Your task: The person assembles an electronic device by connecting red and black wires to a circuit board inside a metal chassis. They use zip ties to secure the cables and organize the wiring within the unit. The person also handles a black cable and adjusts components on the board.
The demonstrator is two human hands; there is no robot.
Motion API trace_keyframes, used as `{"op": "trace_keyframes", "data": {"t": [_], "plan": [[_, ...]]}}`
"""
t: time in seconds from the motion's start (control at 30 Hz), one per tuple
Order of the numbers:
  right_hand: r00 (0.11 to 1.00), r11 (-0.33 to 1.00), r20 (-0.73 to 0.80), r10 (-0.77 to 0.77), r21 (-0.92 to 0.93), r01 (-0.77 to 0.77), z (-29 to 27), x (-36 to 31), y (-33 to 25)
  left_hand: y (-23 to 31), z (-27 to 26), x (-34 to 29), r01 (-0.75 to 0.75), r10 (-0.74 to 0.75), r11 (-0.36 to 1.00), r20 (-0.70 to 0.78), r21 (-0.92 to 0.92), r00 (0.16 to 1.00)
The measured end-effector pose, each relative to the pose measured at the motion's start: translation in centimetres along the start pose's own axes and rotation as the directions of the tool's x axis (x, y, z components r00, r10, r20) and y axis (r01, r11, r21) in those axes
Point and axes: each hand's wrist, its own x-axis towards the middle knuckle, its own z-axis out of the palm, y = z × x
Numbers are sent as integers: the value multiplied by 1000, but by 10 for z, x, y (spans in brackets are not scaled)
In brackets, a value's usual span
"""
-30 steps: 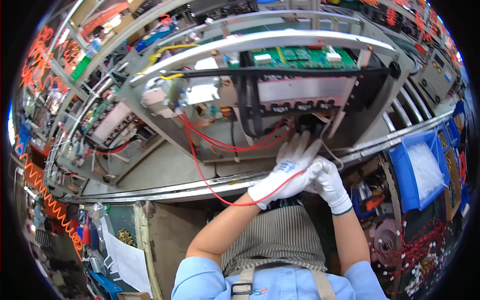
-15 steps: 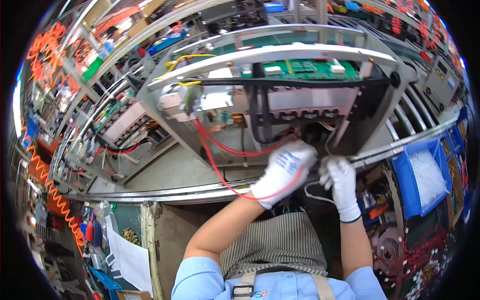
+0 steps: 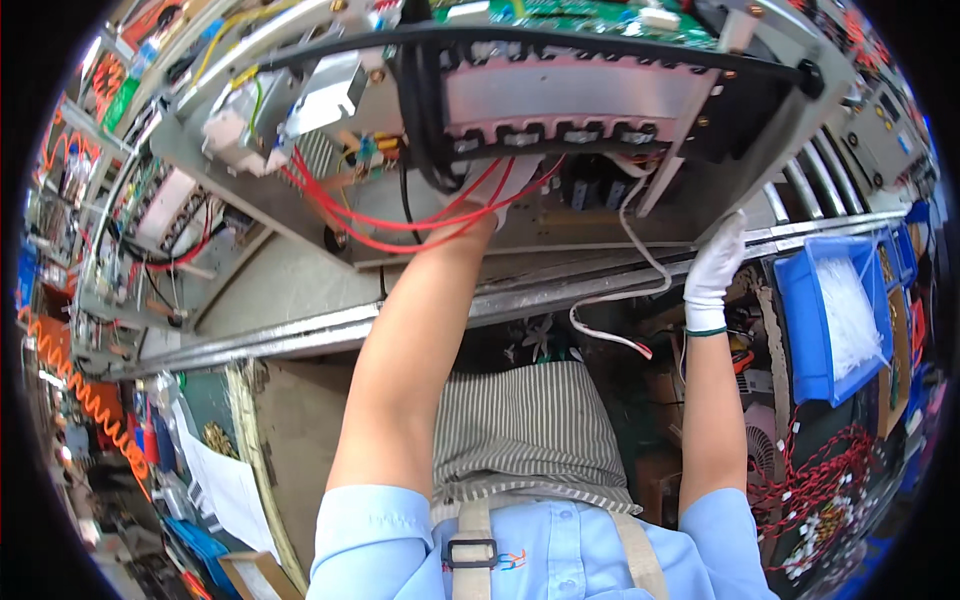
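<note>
My left hand (image 3: 503, 188), in a white glove, reaches into an open metal chassis (image 3: 290, 220), under a silver panel (image 3: 570, 97). Its fingers are hidden behind the parts and red wires (image 3: 390, 218) that cross over the wrist. At the chassis's lower right corner, my right hand (image 3: 716, 262), gloved too, lies against the edge with fingers stretched out and nothing visible in it. Between the hands, a white cable (image 3: 650, 262) hangs out of the chassis over the rail, its reddish end loose. Black cables (image 3: 420, 110) loop down on the left side of the panel.
A metal rail (image 3: 540, 290) runs along the front of the roller conveyor (image 3: 815, 200). On the right stand a blue bin (image 3: 808, 330) of white pieces and a heap of red wires (image 3: 820, 470). Another chassis (image 3: 165, 215) sits at left, near papers (image 3: 225, 475) and an orange coiled hose (image 3: 85, 400).
My left hand has gone from the chassis front deep inside it. My right hand has left the white cable and moved right to the chassis corner. The chassis appears closer in view.
</note>
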Motion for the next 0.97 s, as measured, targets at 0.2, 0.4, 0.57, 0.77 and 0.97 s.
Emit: {"op": "trace_keyframes", "data": {"t": [0.2,0.4,0.57,0.77,0.97], "plan": [[997,997,15,69,44,-70,-8,1,0,27,-20,7,-105,-189,845,477,524,859],[997,997,30,68,35,-69,-9,2,1,5,-3,-4,15,-31,991,125,133,992],[1000,996,8,12,87,-13,1,-2,-4,0,-8,-11,-20,-34,957,178,289,984],[994,993,55,90,73,-94,-7,-6,2,3,-10,-22,-232,173,682,155,694,973],[1000,999,-5,-1,41,1,1,-11,-8,3,-16,-24,-238,-5,-890,514,389,858]]}}
